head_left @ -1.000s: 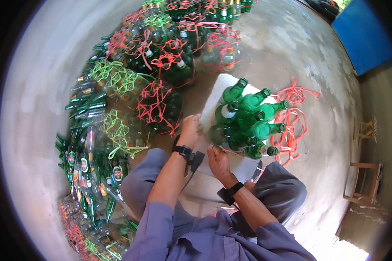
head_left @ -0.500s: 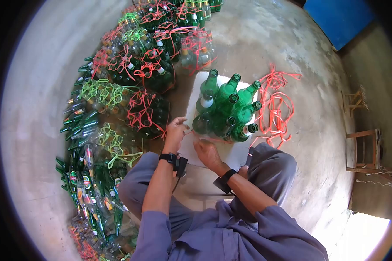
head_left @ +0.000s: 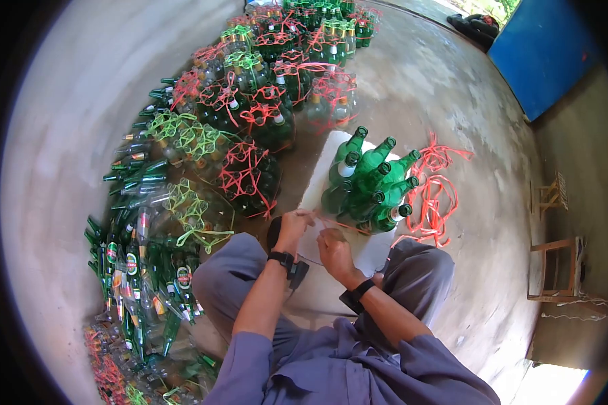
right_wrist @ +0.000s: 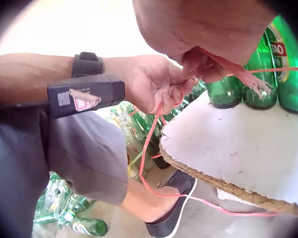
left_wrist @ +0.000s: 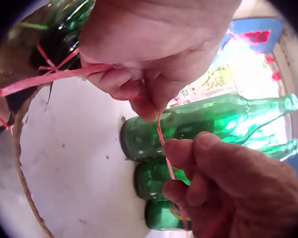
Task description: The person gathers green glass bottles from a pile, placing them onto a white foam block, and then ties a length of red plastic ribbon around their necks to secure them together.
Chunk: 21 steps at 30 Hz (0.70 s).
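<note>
Several green glass bottles [head_left: 372, 177] stand upright, grouped together on a white board [head_left: 313, 196]. A red plastic string [head_left: 344, 225] runs around their lower part towards both hands. My left hand [head_left: 295, 226], at the board's near left, pinches the string, and a long tail of it [right_wrist: 147, 144] hangs down from this hand. Close beside it, my right hand [head_left: 336, 253] has its thumb and fingers curled on the string in front of the bottles. A frayed string end [right_wrist: 258, 85] sticks out from under the right hand in the right wrist view.
Loose loops of red string [head_left: 434, 202] lie on the floor right of the board. To the left are tied bottle bundles [head_left: 248, 177] and a heap of loose bottles [head_left: 138, 263]. The person's bent knees [head_left: 422, 277] flank the near side. A wooden stool [head_left: 555, 270] stands far right.
The left hand, earlier loosely curled and then with fingers spread beside the bottles, has come down towards the right hand and now pinches the string. The right hand stays near the bottles' front.
</note>
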### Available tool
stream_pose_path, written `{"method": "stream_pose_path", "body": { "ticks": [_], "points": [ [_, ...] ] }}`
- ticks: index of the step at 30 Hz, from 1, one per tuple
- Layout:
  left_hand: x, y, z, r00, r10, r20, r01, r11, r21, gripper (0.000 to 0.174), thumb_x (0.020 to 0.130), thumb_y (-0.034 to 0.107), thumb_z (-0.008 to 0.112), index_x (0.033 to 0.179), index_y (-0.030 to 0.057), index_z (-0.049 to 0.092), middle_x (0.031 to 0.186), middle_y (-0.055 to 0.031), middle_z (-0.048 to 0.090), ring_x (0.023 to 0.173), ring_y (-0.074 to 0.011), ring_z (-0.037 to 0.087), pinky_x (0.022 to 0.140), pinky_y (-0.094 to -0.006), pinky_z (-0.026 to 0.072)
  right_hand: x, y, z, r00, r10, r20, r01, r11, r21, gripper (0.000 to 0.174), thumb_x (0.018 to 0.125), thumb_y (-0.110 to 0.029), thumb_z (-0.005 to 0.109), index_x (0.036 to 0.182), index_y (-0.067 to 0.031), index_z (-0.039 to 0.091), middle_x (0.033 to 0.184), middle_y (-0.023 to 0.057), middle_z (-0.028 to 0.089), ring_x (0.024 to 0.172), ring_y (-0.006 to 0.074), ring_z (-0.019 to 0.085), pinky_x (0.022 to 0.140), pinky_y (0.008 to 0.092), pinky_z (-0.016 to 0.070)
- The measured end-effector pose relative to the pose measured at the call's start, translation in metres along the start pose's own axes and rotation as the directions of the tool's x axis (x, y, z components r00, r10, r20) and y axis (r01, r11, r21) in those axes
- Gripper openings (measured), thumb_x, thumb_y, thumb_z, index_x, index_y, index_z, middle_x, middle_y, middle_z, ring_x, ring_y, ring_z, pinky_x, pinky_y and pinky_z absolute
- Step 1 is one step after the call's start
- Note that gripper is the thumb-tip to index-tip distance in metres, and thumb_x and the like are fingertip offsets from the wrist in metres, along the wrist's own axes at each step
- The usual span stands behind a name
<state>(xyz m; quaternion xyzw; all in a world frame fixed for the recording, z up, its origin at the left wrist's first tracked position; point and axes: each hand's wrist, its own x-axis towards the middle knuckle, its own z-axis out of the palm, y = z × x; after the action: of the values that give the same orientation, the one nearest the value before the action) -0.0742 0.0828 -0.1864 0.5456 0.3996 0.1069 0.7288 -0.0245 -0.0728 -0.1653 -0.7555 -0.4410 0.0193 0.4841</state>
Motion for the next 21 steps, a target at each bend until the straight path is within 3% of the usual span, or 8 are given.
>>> {"method": "stream_pose_path", "body": {
  "ticks": [3,8,10,12,13,15,16,21],
  "points": [
    [-0.015,-0.001,0.003,0.997,-0.037,0.061,0.052,0.961,-0.273,0.021,0.086,0.019,0.070,0.100,0.0035,0.073,0.076,-0.0011,0.066,0.056,-0.0049,0.044,0.051,-0.0220,0.0303,-0.006,-0.005,-0.006,0.991,-0.070,0.112,0.072,0.997,-0.019,0.006,0.086,0.000,0.060,0.080,0.0011,0.061,0.085,0.0206,0.063,0.089,0.0408,0.061,0.077,0.0485,0.0498],
    [-0.012,-0.017,0.001,0.988,-0.034,0.149,0.094,0.906,-0.414,0.021,0.086,0.016,0.069,0.102,0.0038,0.072,0.084,-0.0022,0.068,0.061,-0.0044,0.049,0.053,-0.0210,0.0335,0.006,-0.013,-0.008,0.971,-0.097,0.218,0.107,0.994,-0.033,0.013,0.087,-0.002,0.060,0.075,0.0023,0.057,0.080,0.0221,0.063,0.085,0.0418,0.062,0.073,0.0504,0.0487],
    [0.002,-0.043,0.001,0.984,-0.026,0.177,0.105,0.883,-0.458,0.019,0.087,0.016,0.068,0.101,0.0039,0.072,0.087,-0.0028,0.068,0.065,-0.0049,0.053,0.054,-0.0209,0.0379,0.025,-0.030,-0.014,0.946,0.095,0.309,-0.106,0.994,0.018,0.017,0.090,-0.007,0.060,0.078,0.0046,0.061,0.079,0.0241,0.065,0.076,0.0430,0.064,0.069,0.0494,0.0498],
    [0.014,-0.068,0.005,0.830,0.544,0.125,-0.516,0.833,-0.200,0.018,0.088,0.017,0.067,0.101,0.0050,0.071,0.095,-0.0021,0.068,0.078,-0.0067,0.061,0.064,-0.0215,0.0473,0.037,-0.027,-0.001,0.954,0.084,0.288,-0.111,0.991,0.077,0.021,0.091,-0.010,0.059,0.079,0.0055,0.063,0.077,0.0250,0.065,0.073,0.0438,0.064,0.067,0.0491,0.0503],
    [0.015,-0.071,0.005,0.829,0.546,0.118,-0.518,0.831,-0.205,0.018,0.088,0.017,0.067,0.101,0.0050,0.071,0.095,-0.0021,0.068,0.078,-0.0067,0.061,0.064,-0.0215,0.0473,0.043,-0.025,0.005,0.962,0.081,0.260,-0.120,0.983,0.139,0.025,0.093,-0.014,0.058,0.080,0.0065,0.066,0.076,0.0258,0.066,0.070,0.0445,0.064,0.065,0.0487,0.0507],
    [0.011,-0.070,0.004,0.920,0.345,0.187,-0.256,0.888,-0.383,0.018,0.090,0.021,0.065,0.103,0.0086,0.069,0.100,-0.0007,0.068,0.090,-0.0091,0.065,0.077,-0.0231,0.0513,0.058,-0.024,0.013,0.942,0.141,0.304,-0.178,0.979,0.096,0.028,0.093,-0.017,0.058,0.081,0.0057,0.068,0.074,0.0256,0.066,0.070,0.0448,0.064,0.065,0.0485,0.0512],
    [-0.003,-0.056,0.004,0.921,0.346,0.179,-0.257,0.885,-0.389,0.018,0.090,0.021,0.065,0.103,0.0086,0.069,0.100,-0.0007,0.068,0.090,-0.0091,0.065,0.077,-0.0231,0.0513,0.067,-0.025,0.017,0.918,0.206,0.339,-0.238,0.970,0.053,0.031,0.093,-0.020,0.057,0.081,0.0049,0.071,0.073,0.0254,0.066,0.069,0.0451,0.065,0.065,0.0483,0.0516],
    [-0.028,-0.032,0.011,0.974,0.140,0.180,-0.030,0.859,-0.511,0.018,0.095,0.028,0.062,0.105,0.0135,0.067,0.087,0.0055,0.059,0.071,-0.0025,0.051,0.060,-0.0196,0.0384,0.112,-0.001,0.056,0.960,0.141,0.240,-0.112,0.985,-0.130,0.042,0.092,-0.030,0.053,0.074,0.0041,0.070,0.067,0.0241,0.064,0.065,0.0434,0.065,0.066,0.0468,0.0522]
  ]
}}
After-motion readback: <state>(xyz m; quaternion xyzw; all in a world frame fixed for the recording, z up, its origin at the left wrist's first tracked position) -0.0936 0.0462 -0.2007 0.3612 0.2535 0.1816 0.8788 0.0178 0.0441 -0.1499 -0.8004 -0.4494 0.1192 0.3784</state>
